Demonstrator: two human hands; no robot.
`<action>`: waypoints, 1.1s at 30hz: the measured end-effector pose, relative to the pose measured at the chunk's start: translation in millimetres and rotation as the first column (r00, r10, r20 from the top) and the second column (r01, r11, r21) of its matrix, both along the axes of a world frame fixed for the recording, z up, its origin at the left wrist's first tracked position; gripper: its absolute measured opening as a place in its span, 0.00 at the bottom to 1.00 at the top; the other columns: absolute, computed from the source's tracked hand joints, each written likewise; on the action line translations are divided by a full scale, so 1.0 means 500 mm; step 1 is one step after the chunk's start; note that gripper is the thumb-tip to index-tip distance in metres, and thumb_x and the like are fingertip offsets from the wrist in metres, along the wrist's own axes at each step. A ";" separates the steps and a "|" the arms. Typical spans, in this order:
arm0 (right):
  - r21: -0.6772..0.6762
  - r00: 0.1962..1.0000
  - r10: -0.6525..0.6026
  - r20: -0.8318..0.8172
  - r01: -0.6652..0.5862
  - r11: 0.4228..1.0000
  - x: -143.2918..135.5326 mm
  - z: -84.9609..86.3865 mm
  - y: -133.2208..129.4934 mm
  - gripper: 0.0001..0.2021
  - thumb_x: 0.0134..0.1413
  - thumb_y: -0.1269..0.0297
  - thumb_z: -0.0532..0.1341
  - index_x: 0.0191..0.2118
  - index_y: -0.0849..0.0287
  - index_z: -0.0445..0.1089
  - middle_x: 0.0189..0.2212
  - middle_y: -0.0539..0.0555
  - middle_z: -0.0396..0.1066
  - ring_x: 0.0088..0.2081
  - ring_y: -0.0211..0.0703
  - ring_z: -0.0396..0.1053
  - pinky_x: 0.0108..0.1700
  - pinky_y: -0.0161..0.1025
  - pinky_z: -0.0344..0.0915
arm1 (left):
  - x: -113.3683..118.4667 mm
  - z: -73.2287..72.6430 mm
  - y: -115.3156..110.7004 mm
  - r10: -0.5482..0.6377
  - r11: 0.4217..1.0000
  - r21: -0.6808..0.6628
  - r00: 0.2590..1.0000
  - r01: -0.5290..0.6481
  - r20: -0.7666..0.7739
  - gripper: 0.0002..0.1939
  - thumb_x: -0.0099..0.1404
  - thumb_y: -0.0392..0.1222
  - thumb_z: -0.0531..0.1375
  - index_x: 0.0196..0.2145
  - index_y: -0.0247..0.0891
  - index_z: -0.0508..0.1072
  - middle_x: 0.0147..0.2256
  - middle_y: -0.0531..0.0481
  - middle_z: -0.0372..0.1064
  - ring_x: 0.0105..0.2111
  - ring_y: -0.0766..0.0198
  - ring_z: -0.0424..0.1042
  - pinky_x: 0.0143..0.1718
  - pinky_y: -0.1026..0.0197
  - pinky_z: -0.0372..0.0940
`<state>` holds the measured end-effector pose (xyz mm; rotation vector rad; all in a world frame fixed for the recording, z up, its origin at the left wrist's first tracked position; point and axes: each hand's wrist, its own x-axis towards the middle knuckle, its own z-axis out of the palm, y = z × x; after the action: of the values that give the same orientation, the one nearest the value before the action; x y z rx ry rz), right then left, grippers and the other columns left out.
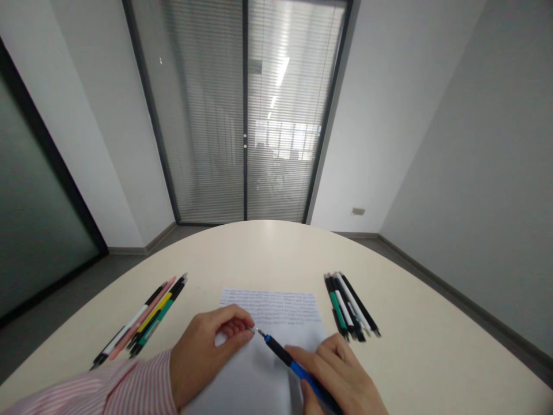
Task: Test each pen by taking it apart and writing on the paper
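My right hand [341,377] is closed around a blue and black pen [280,353], its metal tip pointing up and left. Close to that tip, the thumb and forefinger of my left hand [216,343] are pinched on a tiny clear or silvery piece, too small to name. Both hands are over a sheet of paper [285,308] with lines of handwriting on its upper part. The lower part of the sheet is partly hidden by my hands.
Pens in black, white, pink, yellow and green [149,314] lie in a slanted group at the left. Another group of black, white and green pens [349,305] is at the right. The round cream table [268,248] ends before a glass partition with blinds.
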<state>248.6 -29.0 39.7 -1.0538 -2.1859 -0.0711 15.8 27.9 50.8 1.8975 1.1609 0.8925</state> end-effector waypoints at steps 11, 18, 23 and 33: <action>0.015 0.995 -0.012 0.101 0.010 1.000 0.013 -0.001 0.009 0.21 0.49 0.80 0.55 0.50 0.60 0.67 0.27 0.54 0.71 0.31 0.47 0.64 0.34 0.43 0.67 | 0.004 0.011 0.005 0.038 0.942 -0.318 0.904 0.110 0.426 0.12 0.52 0.43 0.68 0.31 0.35 0.72 0.29 0.50 0.73 0.32 0.63 0.72 0.35 0.65 0.66; -0.014 0.996 0.000 0.087 0.001 1.000 0.013 -0.008 0.008 0.22 0.49 0.79 0.56 0.51 0.58 0.68 0.27 0.54 0.71 0.32 0.47 0.64 0.35 0.42 0.67 | 0.003 0.004 0.000 -0.032 0.944 -0.287 0.911 0.163 0.412 0.11 0.54 0.43 0.66 0.32 0.34 0.72 0.30 0.49 0.72 0.33 0.62 0.71 0.36 0.64 0.65; 0.011 0.996 0.009 0.089 -0.010 1.000 0.016 -0.011 0.007 0.22 0.50 0.78 0.57 0.52 0.56 0.68 0.27 0.54 0.70 0.32 0.47 0.64 0.35 0.42 0.67 | 0.007 0.004 -0.003 -0.063 0.939 -0.288 0.917 0.188 0.394 0.10 0.53 0.42 0.67 0.30 0.34 0.72 0.29 0.50 0.70 0.32 0.63 0.70 0.35 0.64 0.65; -0.086 0.998 -0.051 -0.028 0.048 0.995 0.017 -0.009 0.004 0.04 0.63 0.65 0.53 0.40 0.55 0.65 0.29 0.52 0.70 0.32 0.45 0.68 0.34 0.40 0.64 | 0.008 0.007 -0.002 0.048 0.916 -0.386 0.928 0.107 0.371 0.11 0.47 0.40 0.69 0.26 0.34 0.73 0.26 0.49 0.73 0.29 0.62 0.72 0.33 0.63 0.66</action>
<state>257.2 -27.2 35.4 -1.1494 -2.1528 0.0158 19.8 26.8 54.3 1.3384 0.9858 0.8738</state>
